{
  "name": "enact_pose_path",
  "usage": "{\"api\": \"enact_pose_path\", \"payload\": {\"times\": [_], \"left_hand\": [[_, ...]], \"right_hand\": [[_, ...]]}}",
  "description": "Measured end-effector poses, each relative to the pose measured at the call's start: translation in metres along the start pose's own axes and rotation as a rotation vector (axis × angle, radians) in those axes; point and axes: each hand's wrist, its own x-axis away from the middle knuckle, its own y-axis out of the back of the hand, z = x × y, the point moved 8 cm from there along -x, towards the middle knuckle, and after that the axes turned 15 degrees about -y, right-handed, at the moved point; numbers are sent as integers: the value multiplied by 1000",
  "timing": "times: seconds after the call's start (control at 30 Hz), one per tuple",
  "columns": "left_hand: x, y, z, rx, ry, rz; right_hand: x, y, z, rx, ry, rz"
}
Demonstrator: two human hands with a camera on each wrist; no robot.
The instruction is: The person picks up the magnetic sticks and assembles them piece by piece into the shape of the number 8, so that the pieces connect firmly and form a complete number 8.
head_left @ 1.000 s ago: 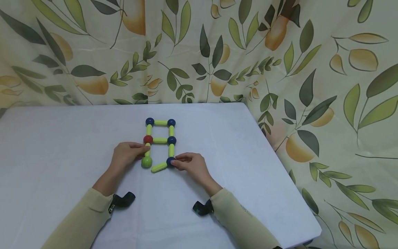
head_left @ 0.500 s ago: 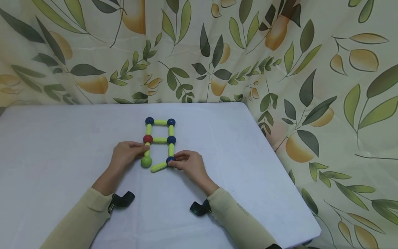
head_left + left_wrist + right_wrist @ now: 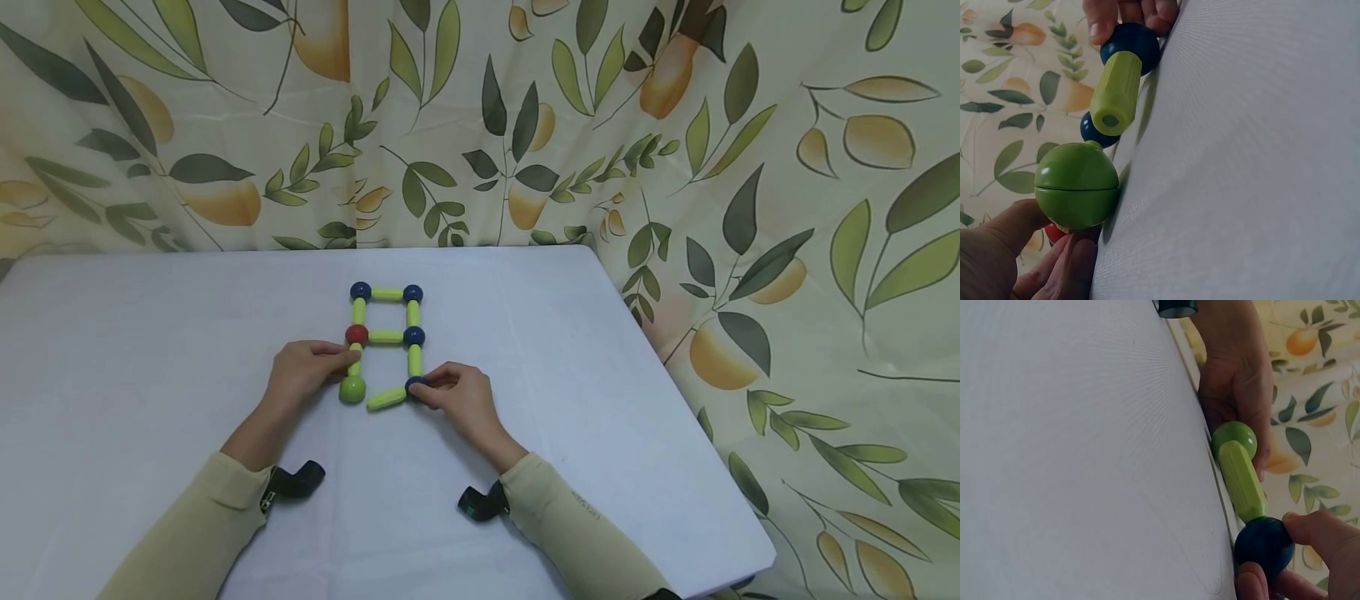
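Observation:
A flat frame of light-green rods (image 3: 387, 337) and coloured balls lies on the white table. My left hand (image 3: 306, 371) pinches the lower left rod between the red ball (image 3: 357, 334) and the green ball (image 3: 352, 389). With thumb and fingers, my right hand (image 3: 461, 400) grips the dark blue ball (image 3: 1264, 549) at the lower right corner. From that ball a rod (image 3: 1116, 94) slants toward the green ball, its free end apart from it in the head view. Blue balls also mark the two top corners and the right middle joint.
The white cloth-covered table (image 3: 600, 483) stretches around the frame, its right edge slanting down the view. Behind it hangs a leaf-and-fruit patterned curtain (image 3: 465, 125). Black wrist cameras (image 3: 297, 481) sit on both sleeves.
My right fingers shift their hold on the lower right blue ball, and the ball with its slanting rod moves slightly right and up. The left hand stays in place.

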Motion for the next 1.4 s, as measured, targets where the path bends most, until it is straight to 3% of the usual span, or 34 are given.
{"api": "enact_pose_path", "payload": {"times": [0.7,0.93,1.4], "left_hand": [[1,1,0,5,7,13],[0,1,-1,12,-23,12],[-3,-1,3,10,14,3]], "right_hand": [[0,0,-1,-18,-19,-48],[2,0,2,-26,-8,-46],[-5,-1,0,-13,-22,-54]]}}
